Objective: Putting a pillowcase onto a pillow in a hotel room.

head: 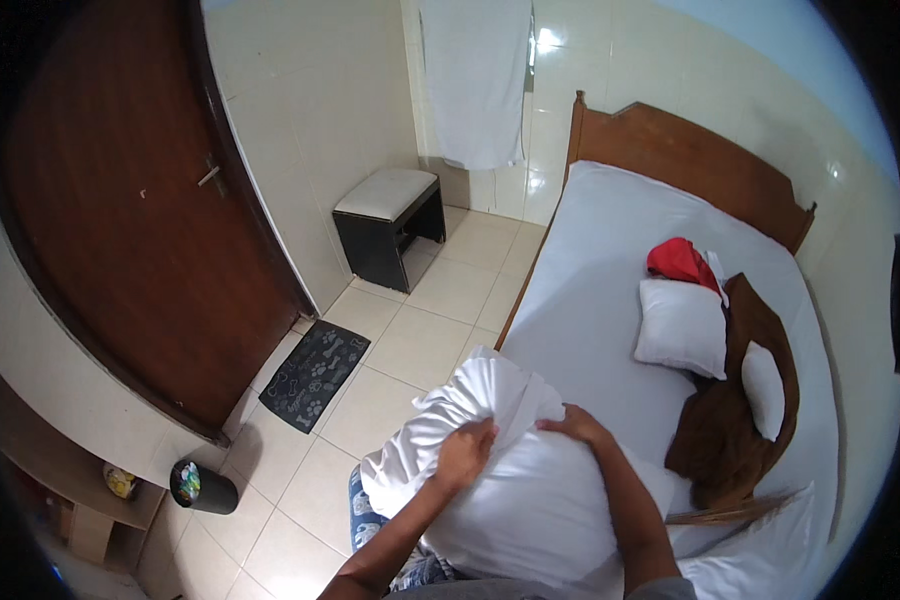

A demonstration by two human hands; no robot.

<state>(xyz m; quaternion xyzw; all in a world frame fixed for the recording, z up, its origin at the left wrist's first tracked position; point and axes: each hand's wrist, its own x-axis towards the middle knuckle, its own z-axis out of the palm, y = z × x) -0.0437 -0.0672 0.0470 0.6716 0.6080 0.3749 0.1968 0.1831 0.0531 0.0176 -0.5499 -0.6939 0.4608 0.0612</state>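
A large white pillow (532,502) lies against my body at the near edge of the bed, with gathered white fabric (420,427), seemingly its case, at its far left end. My left hand (467,452) grips the bunched fabric near its opening edge. My right hand (577,424) pinches the white cloth at the far end of the pillow, thumb pointing left. Some fingers of both hands are hidden by the cloth. Beyond them stretches the white bed sheet (592,300).
On the bed lie a small white cushion (682,328), red cloth (679,262), brown cloth (720,427), another white cushion (763,390) and a straw-like bundle (742,511). To the left are a padded stool (386,193), a dark doormat (315,375) and a dark bin (214,491) beyond the floor tiles.
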